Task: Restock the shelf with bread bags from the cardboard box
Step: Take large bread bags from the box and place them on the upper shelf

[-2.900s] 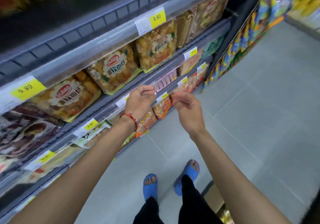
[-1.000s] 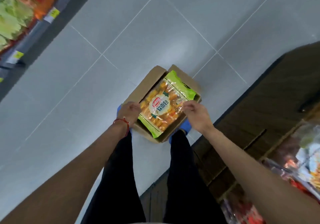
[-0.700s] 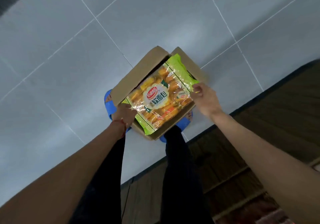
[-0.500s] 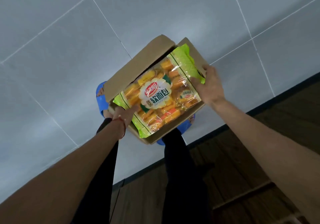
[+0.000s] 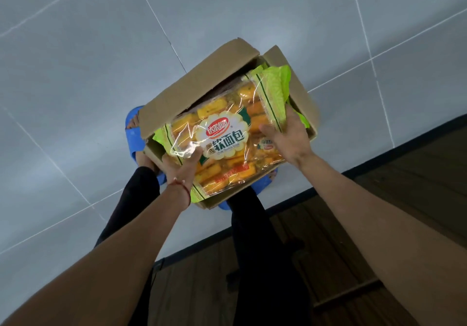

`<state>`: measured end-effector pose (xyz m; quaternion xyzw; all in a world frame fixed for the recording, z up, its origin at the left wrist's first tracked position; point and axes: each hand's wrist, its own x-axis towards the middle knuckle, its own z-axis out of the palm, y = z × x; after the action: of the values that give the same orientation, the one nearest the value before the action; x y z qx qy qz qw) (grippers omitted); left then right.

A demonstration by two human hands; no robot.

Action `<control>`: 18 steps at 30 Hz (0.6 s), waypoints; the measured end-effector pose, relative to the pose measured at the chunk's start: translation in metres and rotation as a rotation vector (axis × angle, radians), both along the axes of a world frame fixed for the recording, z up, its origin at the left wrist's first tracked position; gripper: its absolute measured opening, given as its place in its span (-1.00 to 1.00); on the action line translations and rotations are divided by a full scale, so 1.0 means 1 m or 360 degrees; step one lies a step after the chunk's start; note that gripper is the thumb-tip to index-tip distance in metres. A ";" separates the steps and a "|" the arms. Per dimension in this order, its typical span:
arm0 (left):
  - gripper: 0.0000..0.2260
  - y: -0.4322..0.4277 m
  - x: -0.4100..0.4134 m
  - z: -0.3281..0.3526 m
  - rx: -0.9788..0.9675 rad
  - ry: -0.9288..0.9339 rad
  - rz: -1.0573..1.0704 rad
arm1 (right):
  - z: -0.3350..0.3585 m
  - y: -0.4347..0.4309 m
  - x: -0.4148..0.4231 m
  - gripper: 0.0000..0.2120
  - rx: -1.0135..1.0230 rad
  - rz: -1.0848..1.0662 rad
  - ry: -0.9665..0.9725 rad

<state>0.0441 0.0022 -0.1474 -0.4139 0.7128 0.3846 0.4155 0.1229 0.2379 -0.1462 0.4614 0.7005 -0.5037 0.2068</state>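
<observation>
An open cardboard box (image 5: 192,90) sits on the floor at my feet. Above its opening is a clear bread bag (image 5: 225,136) with green ends, yellow-orange rolls and a round red-and-white label. My left hand (image 5: 182,166), with a red string on the wrist, grips the bag's near-left end. The bag's right side, below the crumpled green end, is held in my right hand (image 5: 288,136). More green wrapping shows in the box under the bag. The shelf is out of view.
Grey floor tiles (image 5: 88,60) surround the box. My blue sandals (image 5: 135,133) and black trouser legs stand right against the box. A dark wood-look base (image 5: 379,224) runs along the lower right.
I turned from the shelf and bent to the box. Both hands took hold of the top bread bag, and it has risen closer to the camera, above the box.
</observation>
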 end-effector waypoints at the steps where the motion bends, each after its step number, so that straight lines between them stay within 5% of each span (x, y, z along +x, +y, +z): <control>1: -0.09 -0.004 -0.003 0.005 0.0020 0.0007 0.0010 | 0.003 -0.001 0.004 -0.16 -0.0022 -0.0033 -0.0023; 4: -0.29 -0.011 -0.021 0.030 0.0052 0.0041 -0.0042 | 0.024 -0.009 0.010 -0.14 -0.0086 -0.0183 -0.0075; 6: -0.34 -0.014 -0.037 0.045 0.0084 0.0079 -0.0101 | 0.054 -0.020 0.005 -0.30 -0.0121 -0.0322 -0.0058; 11: -0.06 -0.026 -0.091 0.083 0.0235 0.0116 -0.0262 | 0.110 -0.054 -0.011 -0.51 -0.0115 -0.0669 0.0102; 14: -0.45 -0.027 -0.131 0.132 0.0329 0.0162 -0.0398 | 0.146 -0.078 -0.030 -0.54 -0.0080 -0.0838 0.0192; 18: -0.53 -0.042 -0.183 0.193 0.0388 0.0304 -0.0577 | 0.204 -0.108 -0.063 -0.52 -0.0010 -0.0926 0.0369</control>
<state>-0.1392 -0.0401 0.0458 -0.1877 0.7598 0.4243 0.4555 0.0599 0.1301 0.0577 0.5815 0.5563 -0.5931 -0.0258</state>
